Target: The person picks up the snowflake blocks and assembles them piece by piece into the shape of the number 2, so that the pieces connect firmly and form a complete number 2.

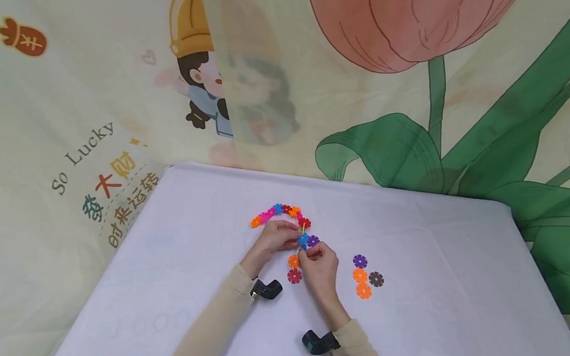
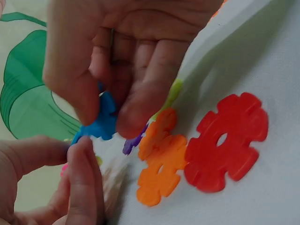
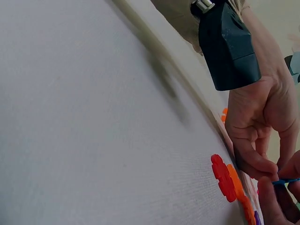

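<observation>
Both hands meet over the table around blue flower-shaped snap discs (image 1: 303, 239). My left hand (image 1: 271, 243) pinches blue plastic between thumb and finger, from the left. From the right, my right hand (image 1: 321, 266) grips blue too, and in the left wrist view the blue disc (image 2: 104, 121) shows between its thumb and fingertips. Fingers hide where the blue parts meet. Just beyond them a purple disc (image 1: 313, 240) lies by the right fingertips. Below the hands, an orange disc (image 1: 294, 262) and a red disc (image 1: 294, 276) form a short row.
An arched chain of pink, blue, red and orange discs (image 1: 278, 209) lies behind the hands. To the right are a purple disc (image 1: 360, 261), orange discs (image 1: 364, 291) and a dark brown disc (image 1: 376, 279). A printed curtain (image 1: 267, 154) hangs behind the white table (image 1: 187, 204).
</observation>
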Demonstrator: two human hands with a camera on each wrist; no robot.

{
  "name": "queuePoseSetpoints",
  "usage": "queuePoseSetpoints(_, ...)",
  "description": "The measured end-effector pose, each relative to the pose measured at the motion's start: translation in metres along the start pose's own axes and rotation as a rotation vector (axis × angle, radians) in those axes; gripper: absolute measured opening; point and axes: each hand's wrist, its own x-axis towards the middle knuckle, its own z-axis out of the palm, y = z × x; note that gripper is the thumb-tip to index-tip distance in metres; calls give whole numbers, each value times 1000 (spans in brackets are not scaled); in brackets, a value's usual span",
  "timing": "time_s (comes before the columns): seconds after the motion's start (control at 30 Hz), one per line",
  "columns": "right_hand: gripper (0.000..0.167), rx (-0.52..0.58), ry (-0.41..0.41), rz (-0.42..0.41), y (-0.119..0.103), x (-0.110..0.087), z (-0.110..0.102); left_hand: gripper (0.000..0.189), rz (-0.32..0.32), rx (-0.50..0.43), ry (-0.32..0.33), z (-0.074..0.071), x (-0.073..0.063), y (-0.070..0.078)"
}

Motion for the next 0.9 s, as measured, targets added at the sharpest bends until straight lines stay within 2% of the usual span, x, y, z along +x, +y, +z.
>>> queuePoseSetpoints(0.13,18,-6,29,-24,-2,0,3,24,-4,10,8,0,0,-2)
queuePoseSetpoints(0.3,19,-20,50,-108,0,1,6,25,-2,37,24,1,-1,-1)
queuePoseSetpoints(0.47,18,-48,76,-188,1,2,7,23,-10,17,52,2,0,-1)
queuePoseSetpoints(0.63,21,-92,108,-209,-3,5,7,21,17,15,28,5,0,-1)
queuePoseSetpoints(0.7,21,-100,83,-196,-4,6,6,20,21,27,26,4,0,-1)
queuePoseSetpoints(0.83,15,-99,-43,-177,-5,12,0,19,3,60,56,-1,1,0)
queuePoseSetpoints(0.9,16,-138,-85,-173,-3,17,-6,20,-6,73,67,-3,1,0)
